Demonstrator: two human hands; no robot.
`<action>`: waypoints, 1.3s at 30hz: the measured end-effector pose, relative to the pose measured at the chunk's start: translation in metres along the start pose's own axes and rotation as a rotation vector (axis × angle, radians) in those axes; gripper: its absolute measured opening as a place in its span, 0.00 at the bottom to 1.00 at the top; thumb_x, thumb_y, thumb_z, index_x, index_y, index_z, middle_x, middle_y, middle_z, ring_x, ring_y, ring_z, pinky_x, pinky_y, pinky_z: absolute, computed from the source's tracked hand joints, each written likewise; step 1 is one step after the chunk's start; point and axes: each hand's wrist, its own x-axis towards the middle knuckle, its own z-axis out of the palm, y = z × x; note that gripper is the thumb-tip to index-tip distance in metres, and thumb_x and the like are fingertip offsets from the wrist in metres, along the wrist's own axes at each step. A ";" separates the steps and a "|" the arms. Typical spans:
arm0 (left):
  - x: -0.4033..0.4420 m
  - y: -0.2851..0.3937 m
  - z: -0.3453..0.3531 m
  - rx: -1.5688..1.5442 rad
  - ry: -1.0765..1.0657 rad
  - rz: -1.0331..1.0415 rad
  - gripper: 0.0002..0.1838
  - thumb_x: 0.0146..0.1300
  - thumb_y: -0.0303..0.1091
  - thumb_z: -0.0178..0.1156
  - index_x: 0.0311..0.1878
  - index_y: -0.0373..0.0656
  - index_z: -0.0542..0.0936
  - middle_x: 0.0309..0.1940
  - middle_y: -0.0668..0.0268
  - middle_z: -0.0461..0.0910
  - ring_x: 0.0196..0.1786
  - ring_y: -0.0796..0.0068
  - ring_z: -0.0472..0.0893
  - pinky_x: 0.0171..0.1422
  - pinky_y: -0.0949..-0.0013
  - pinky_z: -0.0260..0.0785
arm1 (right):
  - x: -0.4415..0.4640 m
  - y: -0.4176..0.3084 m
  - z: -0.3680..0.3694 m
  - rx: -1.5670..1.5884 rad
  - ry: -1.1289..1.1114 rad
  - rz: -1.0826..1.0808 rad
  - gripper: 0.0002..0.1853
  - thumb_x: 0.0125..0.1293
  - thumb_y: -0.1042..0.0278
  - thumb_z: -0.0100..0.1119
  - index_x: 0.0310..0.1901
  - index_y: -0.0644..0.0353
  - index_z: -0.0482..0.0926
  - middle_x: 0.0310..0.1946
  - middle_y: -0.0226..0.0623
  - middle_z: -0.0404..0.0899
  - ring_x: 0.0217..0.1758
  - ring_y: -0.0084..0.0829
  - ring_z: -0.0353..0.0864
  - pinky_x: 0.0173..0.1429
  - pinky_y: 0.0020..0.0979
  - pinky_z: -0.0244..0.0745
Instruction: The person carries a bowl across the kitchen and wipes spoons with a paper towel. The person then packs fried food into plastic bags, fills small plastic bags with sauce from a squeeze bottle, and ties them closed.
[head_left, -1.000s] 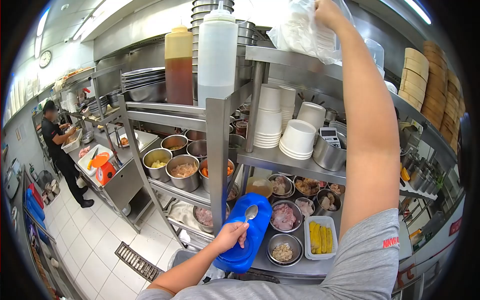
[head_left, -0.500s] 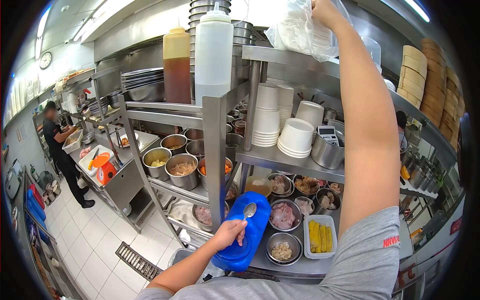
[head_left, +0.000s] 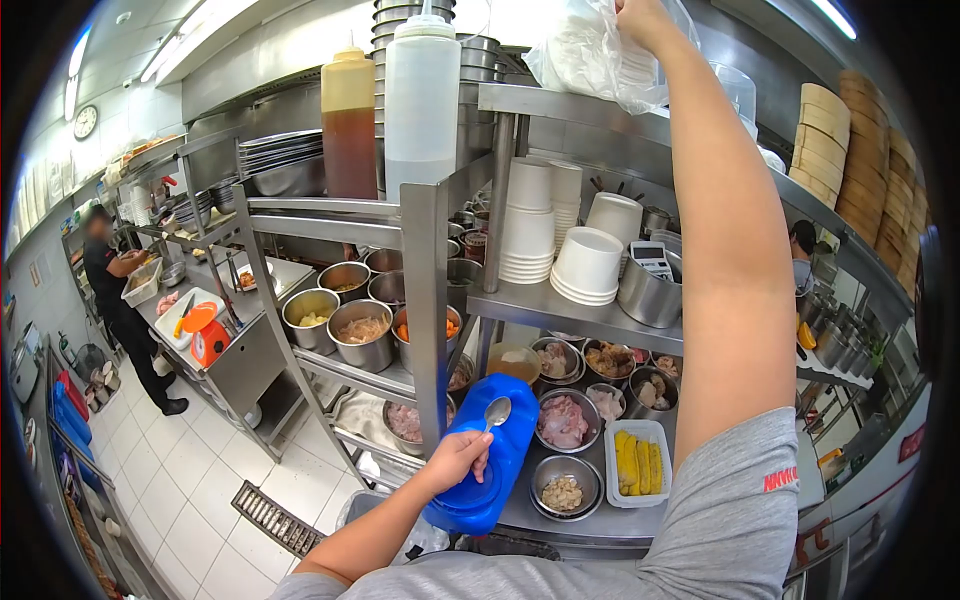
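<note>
A steel rack holds several levels. On the top shelf [head_left: 545, 98], a clear plastic bag [head_left: 590, 62] of white items overhangs the front edge. The middle shelf [head_left: 530, 306] carries stacks of upside-down white tubs [head_left: 585, 265] beside a steel pot [head_left: 650, 297]. On the lower shelf [head_left: 610, 522] stand steel bowls [head_left: 596, 426] of pale and pinkish food and a white plastic box [head_left: 640, 500] of yellow pieces.

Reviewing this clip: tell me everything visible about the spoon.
The spoon looks like shiny, silvery metal, with a rounded bowl and a slim neck. The left hand grips its handle, hiding most of it. The bowl points away from the wearer, in front of the blue container; whether they touch is unclear. No food shows on it.
</note>
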 end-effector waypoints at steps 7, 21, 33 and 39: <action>0.000 0.001 0.000 -0.005 0.003 -0.010 0.21 0.73 0.43 0.48 0.24 0.41 0.69 0.19 0.68 0.68 0.21 0.76 0.70 0.28 0.72 0.69 | 0.051 0.053 0.047 -0.407 0.120 -0.206 0.10 0.52 0.68 0.59 0.33 0.64 0.83 0.36 0.54 0.81 0.43 0.49 0.82 0.48 0.42 0.76; -0.001 0.006 0.000 0.006 0.013 0.014 0.21 0.72 0.46 0.47 0.25 0.42 0.69 0.17 0.68 0.68 0.18 0.77 0.70 0.25 0.74 0.67 | -0.115 -0.064 -0.065 -0.274 0.583 0.056 0.10 0.61 0.66 0.52 0.34 0.65 0.78 0.37 0.51 0.81 0.47 0.50 0.80 0.53 0.43 0.75; -0.048 0.002 0.032 0.488 -0.003 0.203 0.09 0.67 0.30 0.50 0.43 0.34 0.76 0.23 0.64 0.77 0.26 0.71 0.76 0.32 0.65 0.69 | -0.539 -0.172 0.005 0.405 -0.376 0.047 0.05 0.51 0.75 0.57 0.24 0.64 0.72 0.55 0.51 0.73 0.60 0.54 0.68 0.63 0.44 0.62; -0.118 0.011 0.053 0.714 0.008 0.289 0.16 0.70 0.40 0.49 0.33 0.37 0.77 0.23 0.53 0.76 0.26 0.57 0.75 0.33 0.59 0.68 | -0.555 -0.180 -0.028 0.816 -0.428 0.396 0.05 0.55 0.80 0.58 0.34 0.66 0.77 0.39 0.47 0.79 0.38 0.42 0.81 0.41 0.33 0.73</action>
